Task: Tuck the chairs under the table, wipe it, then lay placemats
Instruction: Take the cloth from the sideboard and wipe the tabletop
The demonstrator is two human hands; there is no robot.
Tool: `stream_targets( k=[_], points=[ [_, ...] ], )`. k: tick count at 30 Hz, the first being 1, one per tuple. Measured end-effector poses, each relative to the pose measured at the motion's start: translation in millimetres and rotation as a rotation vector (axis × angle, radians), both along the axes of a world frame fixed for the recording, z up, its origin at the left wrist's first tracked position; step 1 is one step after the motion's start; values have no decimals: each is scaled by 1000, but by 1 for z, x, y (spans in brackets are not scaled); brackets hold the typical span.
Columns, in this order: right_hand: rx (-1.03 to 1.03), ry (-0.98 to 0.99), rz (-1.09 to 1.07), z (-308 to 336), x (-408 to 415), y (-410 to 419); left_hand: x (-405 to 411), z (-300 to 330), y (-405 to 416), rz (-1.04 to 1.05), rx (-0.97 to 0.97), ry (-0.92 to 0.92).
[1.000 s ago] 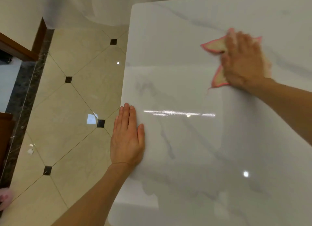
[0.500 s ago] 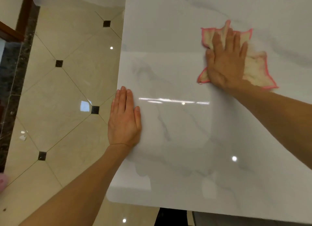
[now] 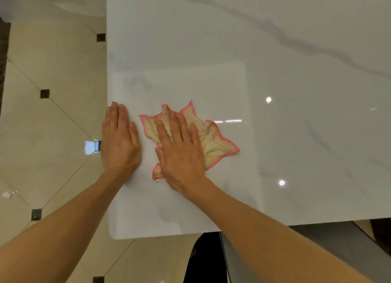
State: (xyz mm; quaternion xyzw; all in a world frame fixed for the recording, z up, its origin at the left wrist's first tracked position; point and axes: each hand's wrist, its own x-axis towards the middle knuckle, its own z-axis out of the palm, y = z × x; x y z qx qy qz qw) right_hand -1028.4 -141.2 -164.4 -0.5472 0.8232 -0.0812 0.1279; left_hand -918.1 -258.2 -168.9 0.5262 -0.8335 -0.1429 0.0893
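Observation:
A glossy white marble table (image 3: 275, 49) fills most of the view. A crumpled cream cloth with a pink hem (image 3: 213, 143) lies on it near the table's left edge. My right hand (image 3: 179, 149) presses flat on the cloth with straight, spread fingers. My left hand (image 3: 119, 141) rests flat on the tabletop at the left edge, just beside the cloth, fingers straight and together. No chairs or placemats are plainly visible.
Beige tiled floor (image 3: 53, 124) with small black diamond insets lies left of the table. The table's near edge and rounded corner (image 3: 118, 235) are close to me. A dark grey shape (image 3: 211, 259) sits below the near edge.
My right hand has swept the cloth from the far right of the table toward me and to the left, ending beside my left hand. The left hand has stayed at the table edge.

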Motion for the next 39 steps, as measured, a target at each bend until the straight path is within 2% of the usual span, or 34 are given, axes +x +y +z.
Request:
stream_targets(
  k=[5, 8, 13, 15, 18, 22, 26, 31, 39],
  points=[
    [13, -20, 4, -1, 28, 63, -2, 9, 0, -16, 30, -84],
    [32, -87, -41, 6, 49, 72, 4, 21, -9, -74, 52, -165],
    [42, -68, 328, 6, 100, 79, 6, 27, -18, -172, 72, -236],
    [32, -37, 378, 2, 93, 81, 5, 23, -18, -174, 88, -263],
    [11, 44, 494, -3, 61, 86, -1, 26, -8, -193, 14, -289],
    [-73, 17, 344, -9, 2, 101, -36, 38, 29, -193, -109, -197],
    [-79, 30, 135, -4, -83, 128, -83, 36, 79, -308, -69, -148],
    [15, 103, -69, 0, -194, 189, -142, 31, 151, -382, 1, -87],
    [110, 103, -255, 3, -340, 307, -247, 27, 265, -538, 24, -85]
  ],
)
